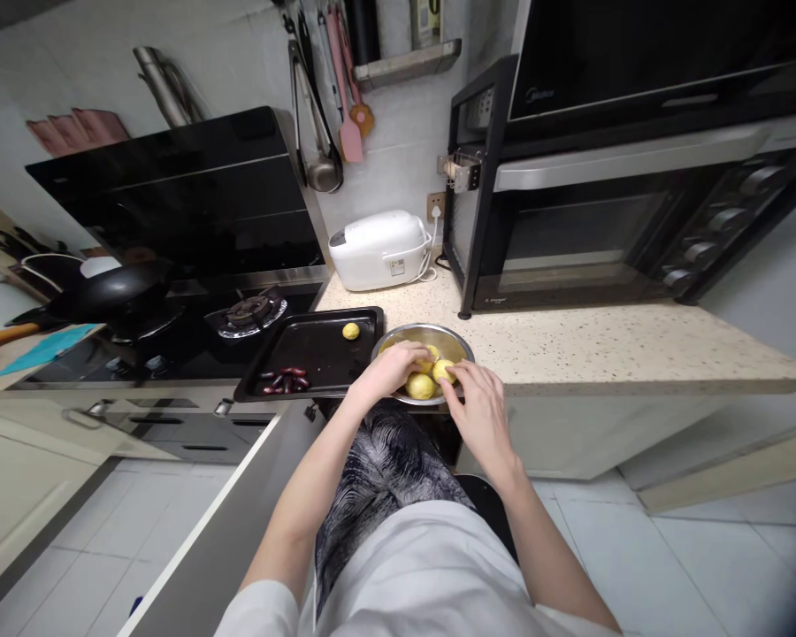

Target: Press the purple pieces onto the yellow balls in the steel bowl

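A steel bowl (461, 341) at the counter's front edge holds several round yellow balls (420, 386) that look like dough. My left hand (398, 367) reaches over the bowl's left side, its bent fingertips against a yellow ball that they partly hide. From the right, my right hand (481, 398) grips another yellow ball (443, 371) between thumb and fingers, inside the bowl. Left of the bowl lies a black baking tray (322, 358). On it sit one yellow ball (351, 331) and a cluster of small dark red, oblong pieces (287, 380).
A white appliance (381, 252) stands behind the tray, against the wall. A black rack with an oven (584, 230) occupies the back right. The gas stove (248, 311) and a wok (119, 296) are on the left. Below the tray, a cabinet door (239, 495) stands open.
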Demonstrator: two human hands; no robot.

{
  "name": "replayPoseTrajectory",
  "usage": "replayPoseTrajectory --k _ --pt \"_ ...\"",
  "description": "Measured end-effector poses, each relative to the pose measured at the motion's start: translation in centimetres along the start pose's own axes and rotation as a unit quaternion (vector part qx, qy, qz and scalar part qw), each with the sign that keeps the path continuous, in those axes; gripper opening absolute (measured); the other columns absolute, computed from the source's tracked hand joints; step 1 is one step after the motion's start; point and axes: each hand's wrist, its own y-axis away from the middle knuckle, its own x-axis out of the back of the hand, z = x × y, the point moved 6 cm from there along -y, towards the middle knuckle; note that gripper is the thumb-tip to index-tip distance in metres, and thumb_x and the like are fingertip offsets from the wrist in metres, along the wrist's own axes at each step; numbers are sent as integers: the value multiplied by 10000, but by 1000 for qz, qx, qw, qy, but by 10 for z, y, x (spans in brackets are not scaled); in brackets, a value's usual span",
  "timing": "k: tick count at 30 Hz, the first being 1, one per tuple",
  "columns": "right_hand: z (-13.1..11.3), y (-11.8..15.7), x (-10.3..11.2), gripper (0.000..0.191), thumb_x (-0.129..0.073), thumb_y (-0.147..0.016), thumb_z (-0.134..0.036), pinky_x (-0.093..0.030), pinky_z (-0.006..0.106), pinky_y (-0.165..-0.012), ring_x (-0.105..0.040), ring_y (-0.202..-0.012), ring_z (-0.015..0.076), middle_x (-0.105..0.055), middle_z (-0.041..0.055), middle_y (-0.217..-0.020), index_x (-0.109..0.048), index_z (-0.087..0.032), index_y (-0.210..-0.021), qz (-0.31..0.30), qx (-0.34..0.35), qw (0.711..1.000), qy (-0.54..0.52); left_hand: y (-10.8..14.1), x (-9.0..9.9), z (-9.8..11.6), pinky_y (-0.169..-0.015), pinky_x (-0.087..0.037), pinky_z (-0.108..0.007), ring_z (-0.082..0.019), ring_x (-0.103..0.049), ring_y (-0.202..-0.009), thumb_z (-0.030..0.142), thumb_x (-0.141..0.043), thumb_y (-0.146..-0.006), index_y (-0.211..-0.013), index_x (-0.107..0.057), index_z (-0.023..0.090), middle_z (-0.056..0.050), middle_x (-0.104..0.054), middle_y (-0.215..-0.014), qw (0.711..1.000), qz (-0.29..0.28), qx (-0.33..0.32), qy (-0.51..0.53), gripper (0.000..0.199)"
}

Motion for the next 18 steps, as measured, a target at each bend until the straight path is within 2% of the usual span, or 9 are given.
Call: replayPoseTrajectory --k 3,7,11,15,18 --pt "1 -8 -3 364 -396 -1060 -367 -404 526 -1125 -634 -1218 308 -742 144 -1187 -700 -184 -1145 -18 19 1000 -9 3 -3 0 -1076 -526 -436 -262 -684 -1181 73 -567 -932 -1124 -721 173 -111 -740 -1228 1000 6 5 8 266" --pt "6 -25 -15 379 -346 -1051 -310 -361 543 -1181 -628 -1278 275 -726 142 -1278 -641 -192 -1255 -71 43 996 -36 11 2 -2 -1016 -548 -427 -254 -688 -1109 94 -611 -921 -1211 -660 186 -106 -726 -1196 996 78 30 28 308" --pt "8 -38 -24 399 -310 -1056 -280 -339 535 -1210 -650 -1261 226 -722 109 -1314 -590 -221 -1333 -126 70 988 -54 20 8 0 -958 -560 -393 -240 -695 -1022 120 -654 -918 -1074 -678 176 -94 -727 -1097 989 133 47 36 168" --pt "9 -43 -28 446 -292 -1069 -290 -314 547 -1229 -608 -1337 224 -688 107 -1396 -575 -218 -1407 -155 110 981 -35 23 6 -1 -945 -568 -370 -231 -724 -987 101 -641 -923 -980 -716 178 -81 -763 -1049 987 143 65 46 122" --pt "14 -47 -32 491 -298 -1069 -326 -325 568 -1217 -576 -1377 253 -662 124 -1435 -555 -203 -1469 -155 105 982 1 22 5 -3 -976 -574 -384 -239 -739 -1011 110 -649 -921 -986 -748 188 -81 -784 -1057 987 141 75 33 142"
